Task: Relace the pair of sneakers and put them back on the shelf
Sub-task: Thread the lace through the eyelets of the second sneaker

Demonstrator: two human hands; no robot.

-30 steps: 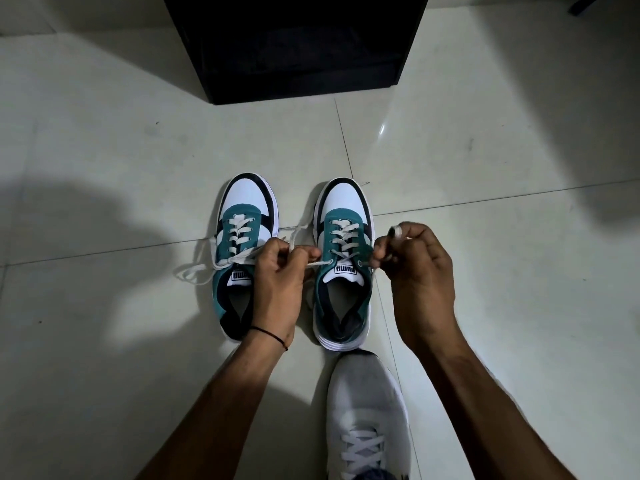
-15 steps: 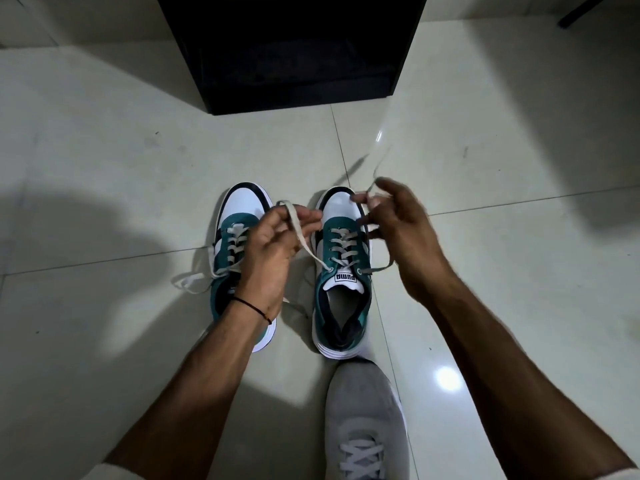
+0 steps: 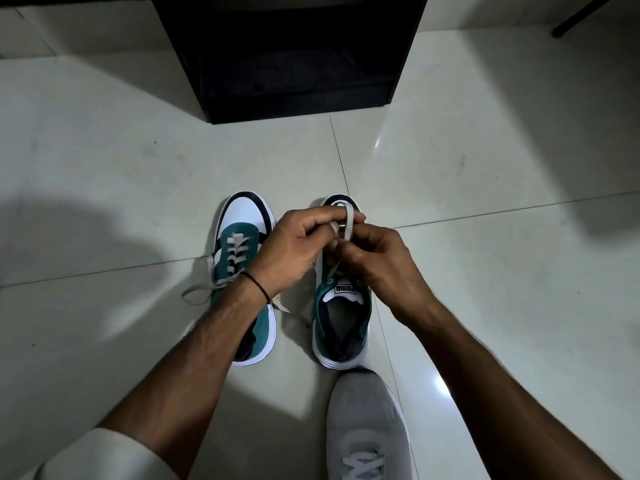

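Two teal, white and black sneakers stand side by side on the tiled floor, toes pointing away from me. The left sneaker (image 3: 239, 244) is laced, its loose lace ends trailing out to the left. Over the right sneaker (image 3: 341, 317) both hands meet. My left hand (image 3: 298, 247) and my right hand (image 3: 377, 261) pinch the white lace (image 3: 348, 220) of that shoe, held up in a loop above its toe. The hands hide most of the right sneaker's lacing.
A black shelf unit (image 3: 291, 53) stands on the floor straight ahead, its lowest compartment dark. My own foot in a grey sneaker (image 3: 367, 431) rests just behind the right sneaker. A dark furniture leg (image 3: 585, 15) shows at the top right.
Both hands rose from the sides of the right sneaker, pulling the lace ends up, then came together over its toe with the lace looped between them.
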